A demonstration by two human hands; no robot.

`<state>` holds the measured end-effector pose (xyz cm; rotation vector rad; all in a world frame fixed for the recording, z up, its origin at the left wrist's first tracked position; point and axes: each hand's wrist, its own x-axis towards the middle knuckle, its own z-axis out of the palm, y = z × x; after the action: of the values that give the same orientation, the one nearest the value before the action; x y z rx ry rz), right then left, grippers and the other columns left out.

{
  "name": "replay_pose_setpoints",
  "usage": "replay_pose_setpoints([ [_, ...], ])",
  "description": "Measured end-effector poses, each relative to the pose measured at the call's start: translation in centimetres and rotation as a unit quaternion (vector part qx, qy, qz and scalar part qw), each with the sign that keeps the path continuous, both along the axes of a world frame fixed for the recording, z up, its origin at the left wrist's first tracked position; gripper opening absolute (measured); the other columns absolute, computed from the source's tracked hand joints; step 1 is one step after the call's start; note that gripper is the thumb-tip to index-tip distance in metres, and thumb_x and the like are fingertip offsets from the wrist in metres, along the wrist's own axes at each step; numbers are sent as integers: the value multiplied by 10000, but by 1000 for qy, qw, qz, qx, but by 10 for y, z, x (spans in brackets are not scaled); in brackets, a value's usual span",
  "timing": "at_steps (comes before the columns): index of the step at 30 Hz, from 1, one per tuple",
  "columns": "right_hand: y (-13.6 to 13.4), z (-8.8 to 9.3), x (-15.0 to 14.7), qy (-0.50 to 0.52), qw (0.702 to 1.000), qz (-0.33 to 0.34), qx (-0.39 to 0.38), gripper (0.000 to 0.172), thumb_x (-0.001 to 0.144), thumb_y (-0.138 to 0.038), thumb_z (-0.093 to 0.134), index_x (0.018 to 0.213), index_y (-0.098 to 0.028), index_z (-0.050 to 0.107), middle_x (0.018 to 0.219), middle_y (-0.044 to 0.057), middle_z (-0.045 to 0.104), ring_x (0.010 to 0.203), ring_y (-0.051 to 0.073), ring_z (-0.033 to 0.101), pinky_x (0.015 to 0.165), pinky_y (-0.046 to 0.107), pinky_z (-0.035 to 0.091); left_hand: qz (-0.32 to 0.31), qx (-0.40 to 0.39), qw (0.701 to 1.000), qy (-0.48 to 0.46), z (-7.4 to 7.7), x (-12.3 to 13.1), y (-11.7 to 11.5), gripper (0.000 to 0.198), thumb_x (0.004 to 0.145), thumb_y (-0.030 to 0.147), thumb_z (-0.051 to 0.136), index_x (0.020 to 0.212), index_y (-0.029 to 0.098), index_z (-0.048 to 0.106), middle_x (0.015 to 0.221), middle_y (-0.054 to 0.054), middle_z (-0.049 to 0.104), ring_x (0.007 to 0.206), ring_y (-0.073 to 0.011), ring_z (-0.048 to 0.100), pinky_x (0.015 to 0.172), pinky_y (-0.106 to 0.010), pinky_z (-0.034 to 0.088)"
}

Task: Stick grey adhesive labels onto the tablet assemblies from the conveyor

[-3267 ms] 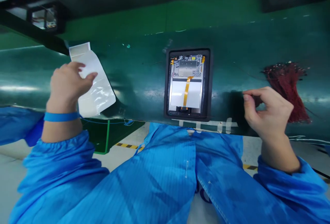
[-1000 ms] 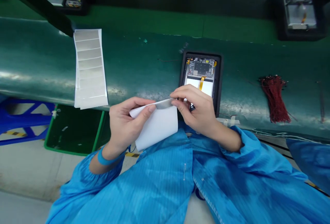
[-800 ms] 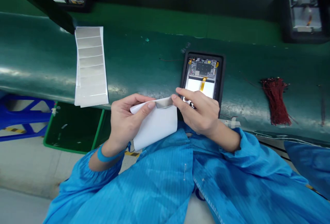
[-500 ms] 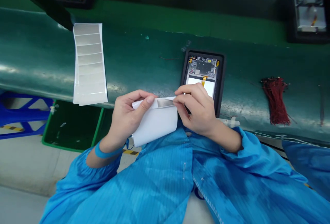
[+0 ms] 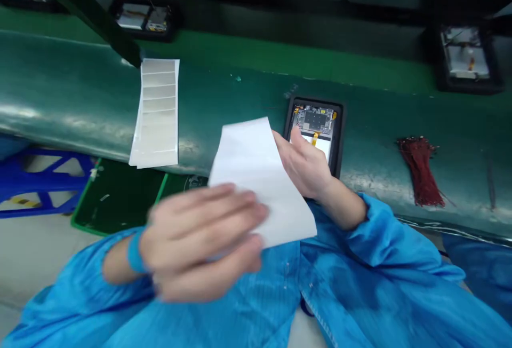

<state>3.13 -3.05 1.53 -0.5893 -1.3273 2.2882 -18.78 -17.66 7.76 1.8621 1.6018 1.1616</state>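
A white backing sheet (image 5: 252,156), probably the label sheet from before, is tilted up in front of me with its blank side showing. My left hand (image 5: 208,236), smeared by motion, lies palm down over its lower left part with the fingers stretched out. Behind its right edge is my right hand (image 5: 306,164), palm up, thumb raised clear of the paper and fingers hidden; the sheet seems to rest on them. Just beyond that hand an opened tablet (image 5: 316,118) lies in a black frame, with its circuit board and an orange-yellow ribbon visible.
Strips of silvery labels (image 5: 158,113) lie at the left of the green bench. A bundle of dark red wires (image 5: 422,172) lies at the right. Other opened devices (image 5: 142,17) stand along the back. A green bin (image 5: 116,198) and a blue stool (image 5: 44,182) are below left.
The folded sheet has opened out and turned its blank side up. My left hand has moved down and across its front; my right thumb has lifted off. The view has shifted slightly.
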Motion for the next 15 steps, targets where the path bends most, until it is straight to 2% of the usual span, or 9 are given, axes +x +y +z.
replay_pose_setpoints([
  [1,4,-5,-5,3,1000,-27,-6,775,1013,-801,315,1448,-216,579,1119,106,797,977,269,773,806,434,654,-104,55,992,46,-7,14,-2,351,755,342,930,1059,415,771,1084,37,800,955,-277,807,755,-451,739],
  [3,12,-15,-12,1,996,-93,17,860,916,-782,600,1583,-266,429,1260,90,772,1032,268,772,852,444,661,-272,177,933,155,-31,39,-4,192,862,226,831,1017,313,759,1113,-7,813,990,-241,812,832,-374,730],
  [4,16,-20,-15,-2,991,-123,46,1006,861,-725,729,1656,-295,287,1316,83,754,1040,262,774,861,438,663,-304,210,910,189,-45,47,-6,140,911,210,782,1037,260,750,1141,-50,811,1035,-243,808,887,-372,718],
  [6,20,-25,-18,-10,982,-149,118,1256,830,-635,824,1712,-345,-22,1378,77,728,1036,244,776,862,418,665,-310,200,908,198,-73,53,-10,228,975,314,743,1162,186,723,1216,-128,790,1166,-283,773,1019,-441,676],
  [8,19,-26,-18,-23,973,-138,182,1276,902,-679,737,1689,-364,-217,1350,73,738,978,227,781,819,389,663,-251,165,945,129,-95,48,-14,532,986,532,705,1382,183,641,1357,-175,726,1327,-353,687,1142,-567,589],
  [10,14,-22,-17,-32,966,-113,231,1237,955,-715,650,1667,-366,-300,1246,53,774,873,206,777,749,346,651,-89,133,987,-4,-106,39,-16,708,975,636,655,1561,275,488,1587,-169,556,1520,-410,503,1234,-654,469],
  [12,6,-16,-16,-25,958,-89,273,1215,982,-697,627,1667,-349,-314,1101,17,797,769,188,752,687,310,629,69,92,984,-134,-109,33,-13,722,999,630,604,1618,344,367,1697,-159,405,1576,-423,417,1200,-643,495],
  [13,2,-13,-15,-16,953,-80,292,1204,992,-678,626,1672,-338,-307,1048,1,798,732,180,736,671,300,621,94,53,977,-182,-107,33,-11,710,1014,610,594,1619,349,329,1688,-170,408,1544,-415,466,1134,-603,558],
  [15,-2,-7,-16,-2,944,-77,321,1159,1004,-665,616,1693,-342,-258,1053,-1,798,709,173,721,674,302,619,53,-36,970,-235,-105,34,-9,679,1040,558,591,1599,321,288,1556,-199,543,1343,-360,662,927,-465,664],
])
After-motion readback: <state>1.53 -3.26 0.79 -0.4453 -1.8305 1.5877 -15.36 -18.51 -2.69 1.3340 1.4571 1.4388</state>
